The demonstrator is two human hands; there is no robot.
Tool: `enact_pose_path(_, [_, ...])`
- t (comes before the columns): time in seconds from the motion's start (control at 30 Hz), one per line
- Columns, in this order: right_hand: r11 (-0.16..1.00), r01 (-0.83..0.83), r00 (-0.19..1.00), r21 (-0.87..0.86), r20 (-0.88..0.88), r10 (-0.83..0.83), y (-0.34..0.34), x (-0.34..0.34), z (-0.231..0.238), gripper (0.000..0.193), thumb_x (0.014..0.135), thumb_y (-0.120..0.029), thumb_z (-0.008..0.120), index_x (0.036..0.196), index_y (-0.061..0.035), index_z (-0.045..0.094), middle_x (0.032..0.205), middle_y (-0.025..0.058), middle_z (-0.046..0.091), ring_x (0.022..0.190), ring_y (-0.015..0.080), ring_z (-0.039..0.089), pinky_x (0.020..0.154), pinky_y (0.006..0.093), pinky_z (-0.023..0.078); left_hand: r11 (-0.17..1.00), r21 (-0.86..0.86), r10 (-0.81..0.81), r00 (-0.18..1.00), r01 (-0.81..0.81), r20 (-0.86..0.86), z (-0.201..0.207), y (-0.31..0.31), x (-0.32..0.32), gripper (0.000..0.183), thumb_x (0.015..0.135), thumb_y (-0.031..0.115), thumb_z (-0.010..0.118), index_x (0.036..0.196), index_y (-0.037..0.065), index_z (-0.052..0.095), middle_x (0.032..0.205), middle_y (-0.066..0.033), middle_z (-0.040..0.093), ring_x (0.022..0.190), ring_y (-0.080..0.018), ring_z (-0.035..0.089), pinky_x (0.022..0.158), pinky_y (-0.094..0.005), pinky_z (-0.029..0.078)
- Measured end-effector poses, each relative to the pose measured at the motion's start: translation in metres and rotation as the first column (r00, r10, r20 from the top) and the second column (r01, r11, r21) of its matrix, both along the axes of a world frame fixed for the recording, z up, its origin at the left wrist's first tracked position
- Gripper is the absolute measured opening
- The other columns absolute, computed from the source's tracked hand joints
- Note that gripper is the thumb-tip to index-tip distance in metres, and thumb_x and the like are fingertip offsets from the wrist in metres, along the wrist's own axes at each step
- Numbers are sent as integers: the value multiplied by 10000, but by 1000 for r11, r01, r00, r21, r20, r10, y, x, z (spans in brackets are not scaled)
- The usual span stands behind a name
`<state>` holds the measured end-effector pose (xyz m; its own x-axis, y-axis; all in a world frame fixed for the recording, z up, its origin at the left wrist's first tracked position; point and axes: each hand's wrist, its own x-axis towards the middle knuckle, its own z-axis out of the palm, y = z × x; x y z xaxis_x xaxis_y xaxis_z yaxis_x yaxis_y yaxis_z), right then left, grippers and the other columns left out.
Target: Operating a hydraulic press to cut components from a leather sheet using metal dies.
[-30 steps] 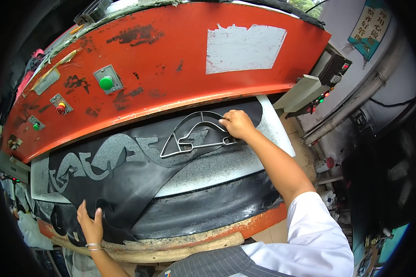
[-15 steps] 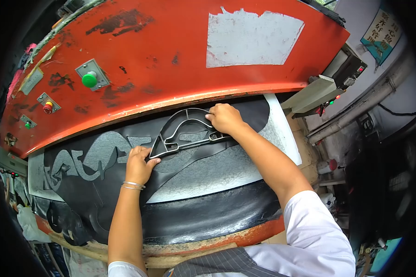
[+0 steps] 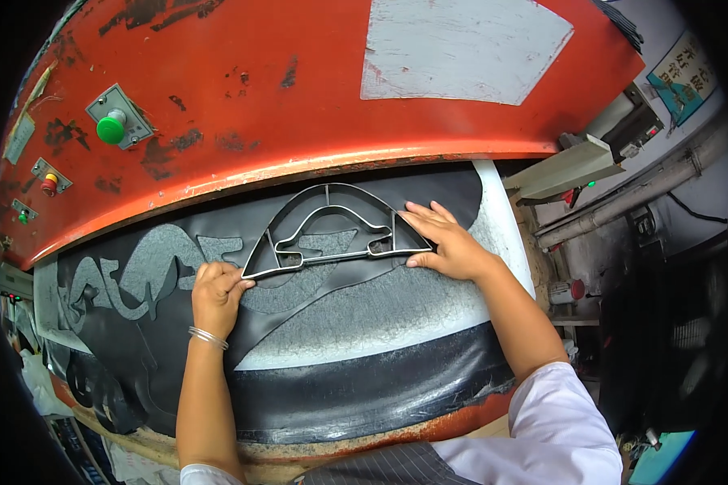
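An arched metal cutting die (image 3: 336, 258) with inner strips and crossbars lies on a dark leather sheet (image 3: 113, 331). Its left corner is pinched by my left hand (image 3: 217, 297), thumb along the edge and fingers curled. Around the right corner, my right hand (image 3: 455, 246) has its thumb below and its fingers stretched above, holding that end. Cut-out gaps in the leather, left of the die and under it, show the worn white cutting board (image 3: 380, 323) beneath.
A red-orange press beam (image 3: 283, 113) spans the far side, carrying a green push button (image 3: 111, 128) and a red knob (image 3: 49, 185). A black curved sheet (image 3: 364, 396) hangs along the near edge. Metal housing (image 3: 570, 170) and a pipe (image 3: 623, 214) stand at right.
My right hand has shifted from the die's upper right side to its right corner. The die has turned slightly and lies more level. My left hand stays at the left corner.
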<state>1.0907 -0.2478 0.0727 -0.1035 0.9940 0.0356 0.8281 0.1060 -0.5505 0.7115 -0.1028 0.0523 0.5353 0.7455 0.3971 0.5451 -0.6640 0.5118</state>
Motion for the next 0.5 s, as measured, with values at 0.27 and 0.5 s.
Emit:
enact_pose_path(0.27, [993, -35, 998, 114, 58, 28, -2, 8, -13, 834, 764, -473, 730, 1421, -49, 440, 1428, 222, 460, 1377, 314, 384, 1171, 485, 191, 999, 17, 41, 999, -41, 23, -3, 3, 7, 189, 671, 62, 800, 851, 64, 740, 781, -32, 635, 765, -218, 556, 684, -321, 455])
enact_pose_path(0.5, [987, -43, 997, 156, 71, 32, 6, 14, -15, 817, 768, -487, 723, 1413, -61, 457, 1404, 215, 489, 1341, 300, 433, 1160, 483, 211, 999, -3, 53, 999, -53, -1, -1, 7, 10, 184, 675, 32, 793, 849, 44, 736, 778, -45, 636, 760, -214, 569, 687, -318, 453])
